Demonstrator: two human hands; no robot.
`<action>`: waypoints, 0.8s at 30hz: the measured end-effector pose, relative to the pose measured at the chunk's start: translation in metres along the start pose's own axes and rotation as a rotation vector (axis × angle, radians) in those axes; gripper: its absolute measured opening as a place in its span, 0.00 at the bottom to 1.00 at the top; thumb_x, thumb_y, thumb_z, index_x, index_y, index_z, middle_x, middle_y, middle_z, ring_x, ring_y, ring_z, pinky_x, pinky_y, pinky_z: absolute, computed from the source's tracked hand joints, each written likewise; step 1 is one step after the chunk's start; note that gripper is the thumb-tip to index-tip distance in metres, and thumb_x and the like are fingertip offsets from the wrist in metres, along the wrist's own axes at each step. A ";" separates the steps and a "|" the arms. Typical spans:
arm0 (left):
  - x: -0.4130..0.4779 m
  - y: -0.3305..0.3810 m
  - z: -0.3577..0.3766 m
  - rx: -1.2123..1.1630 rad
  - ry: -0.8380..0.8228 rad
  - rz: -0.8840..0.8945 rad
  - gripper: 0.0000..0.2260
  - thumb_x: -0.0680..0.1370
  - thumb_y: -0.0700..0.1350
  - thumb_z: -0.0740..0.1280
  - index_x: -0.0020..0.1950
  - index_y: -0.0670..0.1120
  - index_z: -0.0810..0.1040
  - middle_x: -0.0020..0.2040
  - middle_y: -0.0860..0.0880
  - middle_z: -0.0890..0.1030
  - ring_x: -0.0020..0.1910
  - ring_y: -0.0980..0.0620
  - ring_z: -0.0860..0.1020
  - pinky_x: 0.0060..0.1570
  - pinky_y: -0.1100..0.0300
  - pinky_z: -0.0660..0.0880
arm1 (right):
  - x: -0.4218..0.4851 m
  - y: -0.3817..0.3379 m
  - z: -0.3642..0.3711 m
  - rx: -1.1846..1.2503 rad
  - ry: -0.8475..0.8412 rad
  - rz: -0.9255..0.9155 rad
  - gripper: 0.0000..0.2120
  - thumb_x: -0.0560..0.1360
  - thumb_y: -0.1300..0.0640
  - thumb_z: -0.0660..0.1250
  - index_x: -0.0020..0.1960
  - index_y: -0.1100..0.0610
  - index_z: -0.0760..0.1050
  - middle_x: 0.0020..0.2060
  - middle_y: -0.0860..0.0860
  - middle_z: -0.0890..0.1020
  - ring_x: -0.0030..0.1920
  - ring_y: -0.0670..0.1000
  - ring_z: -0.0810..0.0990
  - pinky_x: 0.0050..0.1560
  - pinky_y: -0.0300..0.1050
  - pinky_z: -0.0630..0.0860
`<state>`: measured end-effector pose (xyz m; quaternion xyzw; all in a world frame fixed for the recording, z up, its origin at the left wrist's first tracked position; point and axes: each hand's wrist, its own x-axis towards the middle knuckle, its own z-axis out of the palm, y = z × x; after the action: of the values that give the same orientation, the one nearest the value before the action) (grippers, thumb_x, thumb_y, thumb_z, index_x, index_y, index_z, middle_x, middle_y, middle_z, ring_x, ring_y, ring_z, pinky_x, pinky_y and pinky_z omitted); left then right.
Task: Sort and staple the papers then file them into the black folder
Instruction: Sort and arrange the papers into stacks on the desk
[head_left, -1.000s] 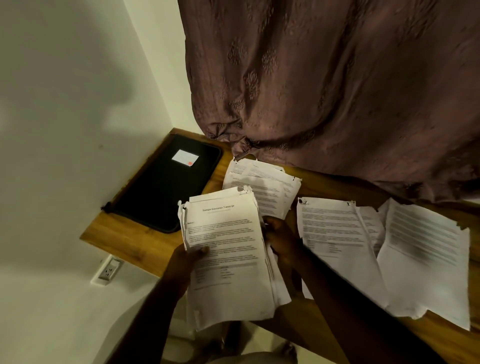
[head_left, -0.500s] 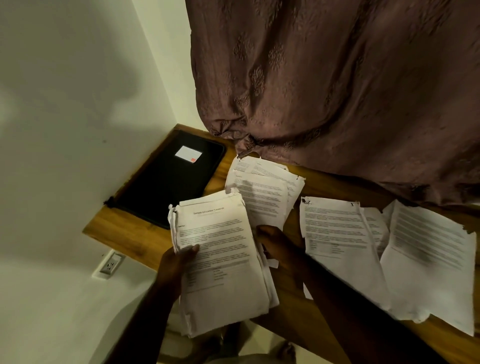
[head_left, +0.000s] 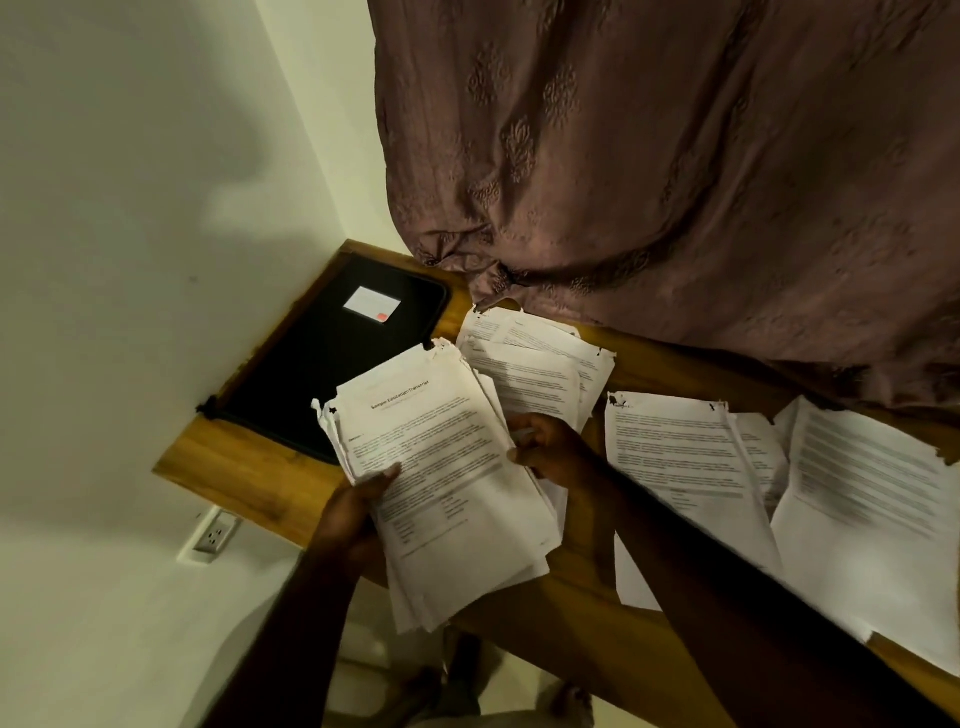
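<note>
- left hand (head_left: 358, 506) grasps paper stack (head_left: 447, 467) at its 8 o'clock edge, thumb on top
- right hand (head_left: 550, 452) pinches the stack's 3 o'clock edge (fingers curled)
- black folder (head_left: 332, 364) flat on table (head_left: 249, 467), 10 o'clock of stack
- far pile (head_left: 535, 364) at 1 o'clock, side pile (head_left: 680, 457) at 3 o'clock

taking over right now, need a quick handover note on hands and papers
Left hand grips the held stack by its left edge; right hand pinches its right edge.
Black folder lies closed at the far left corner of the table.
Other paper piles lie spread to its right.
Done: partly sorted into piles.
Left: finish sorting, staple, file. No stapler in view.
</note>
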<state>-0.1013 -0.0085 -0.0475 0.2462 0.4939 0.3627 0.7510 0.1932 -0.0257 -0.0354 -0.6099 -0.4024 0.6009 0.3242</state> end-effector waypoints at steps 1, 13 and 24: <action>0.001 0.000 -0.001 -0.015 -0.034 -0.062 0.24 0.78 0.39 0.71 0.73 0.39 0.70 0.69 0.33 0.74 0.66 0.30 0.74 0.63 0.30 0.71 | 0.001 0.001 -0.001 -0.040 -0.002 -0.001 0.16 0.76 0.66 0.71 0.62 0.57 0.75 0.53 0.52 0.83 0.54 0.53 0.83 0.48 0.43 0.83; 0.020 0.020 0.002 0.093 -0.117 -0.083 0.26 0.75 0.38 0.74 0.70 0.34 0.71 0.68 0.30 0.74 0.66 0.29 0.74 0.66 0.28 0.67 | 0.040 -0.004 -0.035 -0.430 0.664 0.056 0.15 0.79 0.52 0.69 0.61 0.59 0.77 0.57 0.57 0.82 0.58 0.60 0.82 0.59 0.53 0.80; 0.025 0.045 -0.008 0.142 -0.172 -0.103 0.17 0.79 0.33 0.65 0.69 0.34 0.74 0.65 0.33 0.78 0.63 0.32 0.78 0.58 0.39 0.79 | 0.066 -0.009 -0.060 -0.441 0.756 0.193 0.18 0.76 0.57 0.67 0.65 0.56 0.72 0.60 0.53 0.78 0.60 0.57 0.79 0.54 0.52 0.80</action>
<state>-0.1161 0.0393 -0.0322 0.3033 0.4643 0.2651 0.7888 0.2489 0.0418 -0.0540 -0.8759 -0.3154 0.2633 0.2530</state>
